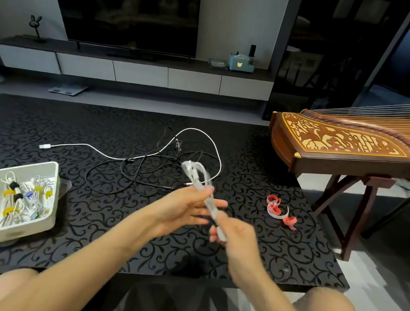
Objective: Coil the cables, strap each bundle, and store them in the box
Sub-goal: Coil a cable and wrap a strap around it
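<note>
Table [107, 234]: one box [17, 229], three straps [276, 211]; left hand [185, 208], right hand [235, 237] fingers [215, 202] pinch one coil [196, 172].

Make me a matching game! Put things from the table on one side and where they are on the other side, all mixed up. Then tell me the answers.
Things:
1. white box
2. red straps
3. coiled white cable
4. black cables

Where:
A. held between the left hand and the right hand
B. at the left of the table, with strapped bundles inside
C. lying on the table, to the right of the hands
D. tangled in the middle of the table

Pairs: 1-B, 2-C, 3-A, 4-D.
</note>
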Motion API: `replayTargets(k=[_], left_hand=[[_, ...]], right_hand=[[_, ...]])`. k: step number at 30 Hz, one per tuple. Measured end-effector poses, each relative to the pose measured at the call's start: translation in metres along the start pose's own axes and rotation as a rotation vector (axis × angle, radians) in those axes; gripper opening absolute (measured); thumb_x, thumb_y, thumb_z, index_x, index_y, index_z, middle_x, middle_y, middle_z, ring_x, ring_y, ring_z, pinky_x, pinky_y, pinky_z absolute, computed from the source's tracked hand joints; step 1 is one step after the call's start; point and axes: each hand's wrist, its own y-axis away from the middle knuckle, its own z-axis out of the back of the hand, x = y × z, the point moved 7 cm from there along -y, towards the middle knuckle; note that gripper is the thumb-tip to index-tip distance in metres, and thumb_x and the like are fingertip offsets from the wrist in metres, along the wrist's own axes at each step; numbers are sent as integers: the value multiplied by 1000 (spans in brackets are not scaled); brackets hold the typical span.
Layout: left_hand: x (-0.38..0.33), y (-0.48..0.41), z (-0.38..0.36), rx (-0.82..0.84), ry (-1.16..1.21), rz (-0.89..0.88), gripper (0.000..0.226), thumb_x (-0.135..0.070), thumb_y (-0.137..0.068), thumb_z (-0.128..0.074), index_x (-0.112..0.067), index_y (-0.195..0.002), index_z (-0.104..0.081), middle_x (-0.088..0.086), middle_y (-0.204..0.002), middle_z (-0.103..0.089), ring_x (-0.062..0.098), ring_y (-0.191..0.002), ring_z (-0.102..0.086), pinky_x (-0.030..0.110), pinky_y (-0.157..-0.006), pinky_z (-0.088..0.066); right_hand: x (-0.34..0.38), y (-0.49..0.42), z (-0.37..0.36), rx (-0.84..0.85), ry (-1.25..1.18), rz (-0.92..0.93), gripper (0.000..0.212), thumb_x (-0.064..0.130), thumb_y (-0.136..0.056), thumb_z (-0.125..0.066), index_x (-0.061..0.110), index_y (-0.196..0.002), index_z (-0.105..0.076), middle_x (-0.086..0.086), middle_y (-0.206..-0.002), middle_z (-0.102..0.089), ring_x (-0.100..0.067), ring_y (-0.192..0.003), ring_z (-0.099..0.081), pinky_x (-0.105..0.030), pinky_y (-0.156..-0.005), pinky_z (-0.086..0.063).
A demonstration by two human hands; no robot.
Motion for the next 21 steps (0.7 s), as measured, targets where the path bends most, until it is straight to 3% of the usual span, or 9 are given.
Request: replayTargets(k=[3,6,8,9,11,13,18,20,21], left_hand=[[8,-9,7,-257,112,-100,18,-21,-99,-45,-8,-88,-50,0,-63,-62,20,-65,-66,40,-84,-53],[14,-9,31,-419,182,-158,25,-23,-101,-43,-10,-79,-44,-1,-51,-45,14,-45,-52,38,-70,-54],[15,-4,50,-492,196,-154,29,-24,-100,-46,-12,-74,-42,-2,-47,-40,13,-41,-46,34,-63,-52],[17,-2,57,-512,220,-148,29,-25,-99,-48,-12,-73,-41,-2,-46,-38,12,-40,-43,31,-59,-51],[21,1,65,-522,274,-130,26,-26,-98,-50,-12,-76,-43,-2,-47,-34,11,-39,-37,27,-51,-46],[24,3,65,-505,304,-108,23,-27,-98,-50,-12,-80,-44,-3,-49,-31,9,-39,-32,24,-45,-40],[32,2,64,-504,177,-22,29,-12,-95,-54,-16,-74,-35,-5,-53,-24,7,-39,-21,19,-36,-24],[35,3,66,-553,26,-3,28,-7,-91,-59,-14,-71,-40,-4,-50,-28,8,-38,-23,20,-36,-24],[36,4,65,-567,-43,1,23,-7,-90,-60,-12,-72,-45,-5,-48,-30,8,-37,-25,21,-37,-24]], right_hand=[[-24,5,-22,108,257,51,60,40,-96,-48,-11,-66,-58,-8,-53,-46,-8,-50,-39,-24,-52,-30],[-50,-18,0,58,450,-31,59,53,-95,-37,9,-74,-70,-5,-66,-66,-11,-62,-54,-29,-64,-41],[-51,-38,25,-59,839,105,40,49,-95,-38,26,-80,-68,5,-79,-66,-16,-78,-57,-32,-72,-43],[-52,-46,33,-78,1034,179,29,41,-96,-43,27,-98,-68,3,-93,-66,-19,-89,-57,-33,-78,-44],[-66,-68,40,-38,1316,184,36,26,-96,-49,25,-132,-52,-2,-121,-57,-25,-110,-49,-33,-92,-40],[-79,-85,36,57,1478,171,47,21,-97,-48,26,-142,-37,-4,-132,-47,-26,-118,-43,-32,-97,-36],[-86,-100,18,158,1511,189,22,28,-99,-46,21,-119,-52,0,-116,-53,-22,-111,-48,-30,-90,-37],[-81,-95,18,89,1184,90,12,33,-95,-52,25,-87,-54,5,-89,-53,-18,-93,-53,-26,-76,-38],[-79,-89,16,84,954,15,21,32,-93,-56,24,-75,-49,6,-77,-49,-15,-79,-51,-25,-68,-36]])
